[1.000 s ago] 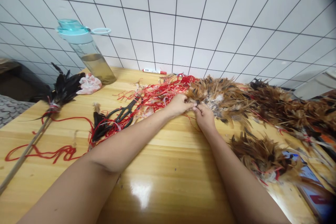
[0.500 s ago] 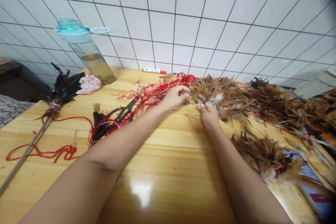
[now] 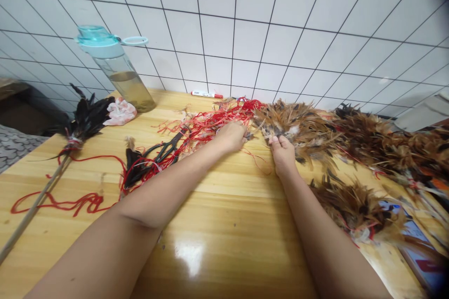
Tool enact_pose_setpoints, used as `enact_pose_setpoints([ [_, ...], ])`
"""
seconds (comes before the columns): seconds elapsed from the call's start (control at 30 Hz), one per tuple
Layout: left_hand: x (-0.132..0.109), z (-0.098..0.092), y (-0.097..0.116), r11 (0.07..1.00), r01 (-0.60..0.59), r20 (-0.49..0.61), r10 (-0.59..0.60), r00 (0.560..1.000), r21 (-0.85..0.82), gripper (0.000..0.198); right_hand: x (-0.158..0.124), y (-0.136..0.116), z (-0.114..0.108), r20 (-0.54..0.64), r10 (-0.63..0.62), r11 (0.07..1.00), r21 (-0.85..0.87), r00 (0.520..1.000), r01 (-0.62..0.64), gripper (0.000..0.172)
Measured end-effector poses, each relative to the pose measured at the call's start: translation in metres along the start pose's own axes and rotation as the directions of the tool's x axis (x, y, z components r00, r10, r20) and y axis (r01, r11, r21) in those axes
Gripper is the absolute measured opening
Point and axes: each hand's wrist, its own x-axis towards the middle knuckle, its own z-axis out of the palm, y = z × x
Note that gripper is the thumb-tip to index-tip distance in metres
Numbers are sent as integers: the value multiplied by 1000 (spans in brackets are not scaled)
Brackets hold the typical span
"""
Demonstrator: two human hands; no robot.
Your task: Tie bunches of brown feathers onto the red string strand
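Right hand point(image 3: 283, 155) is pinching the near edge of a brown rooster-feather bunch point(image 3: 296, 133) between thumb and fingertips. Left hand point(image 3: 229, 136) is curling closed just left of that bunch, on a tangle of red twine point(image 3: 217, 126); can't tell if it's gripping anything. Hands are near each other, not touching. Left of the left hand, black-handled scissors point(image 3: 163, 153) are lying by a small black feather tuft point(image 3: 132, 168). Further left, a black feather duster on a stick point(image 3: 84, 121) is lying on the wooden table point(image 3: 224, 224), a loose red string point(image 3: 59, 203) beside it. Right of the right hand, more brown feather bunches point(image 3: 382, 149) are lying along the table. Ahead of the left hand, a teal-lidded water bottle point(image 3: 119, 74), a crumpled pink cloth point(image 3: 119, 112) and a red-capped marker point(image 3: 206, 95) are sitting near the white tiled wall point(image 3: 210, 32).
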Motion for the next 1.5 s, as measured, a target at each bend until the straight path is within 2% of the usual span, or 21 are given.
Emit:
enact_pose_setpoints([
  [0.13, 0, -3, 0, 999, 28, 34, -27, 999, -39, 16, -2, -5, 1, -14, 55, 998, 20, 998, -54, 29],
  [0.2, 0, -7, 0, 990, 17, -1, -17, 1000, -139, 13, -2, -6, 1, -14, 69, 997, 28, 998, -68, 29],
  [0.27, 0, -9, 0, 947, 39, -22, -49, 999, -319, 8, -2, -6, 1, -16, 75, 997, 35, 997, -75, 29],
  [0.33, 0, -10, 3, 832, 89, 3, -104, 995, -548, 5, -2, -6, 2, -25, 73, 997, 34, 997, -72, 29],
  [0.4, 1, -8, 9, 636, 133, 55, -141, 989, -760, 4, -2, -5, 3, -32, 69, 997, 30, 997, -68, 29],
  [0.47, 1, -6, 16, 422, 154, 110, -125, 986, -893, 3, -2, -4, 3, -30, 59, 998, 17, 998, -58, 30],
  [0.53, 0, -3, 24, 258, 167, 145, -100, 984, -951, 6, -2, -4, 3, -23, 45, 999, -5, 999, -45, 29],
  [0.6, 0, 0, 30, 159, 183, 167, -104, 980, -970, 8, -3, -3, 3, -18, 24, 999, -37, 1000, -24, 29],
  [0.7, -1, 4, 36, 78, 193, 183, -125, 975, -978, 11, -3, -3, 3, 9, -27, 996, -83, 1000, 27, 28],
  [0.83, -1, 8, 37, 61, 165, 157, -118, 981, -984, 10, -3, -3, 4, 61, -81, 988, -126, 995, 88, 25],
  [1.07, -1, 8, 38, 75, 168, 155, -158, 975, -983, 10, -4, -6, 4, 81, -135, 968, -204, 988, 149, 25],
  [1.33, -1, 9, 39, 64, 189, 171, -219, 961, -980, 13, -4, -8, 4, 71, -131, 970, -197, 989, 143, 29],
  [1.4, -2, 10, 39, 88, 179, 155, -234, 960, -980, 12, -4, -7, 5, 74, -122, 975, -175, 990, 133, 32],
  [1.5, -3, 13, 40, 181, 151, 102, -257, 961, -972, 8, -2, -4, 6, 72, -122, 981, -143, 990, 131, 36],
])
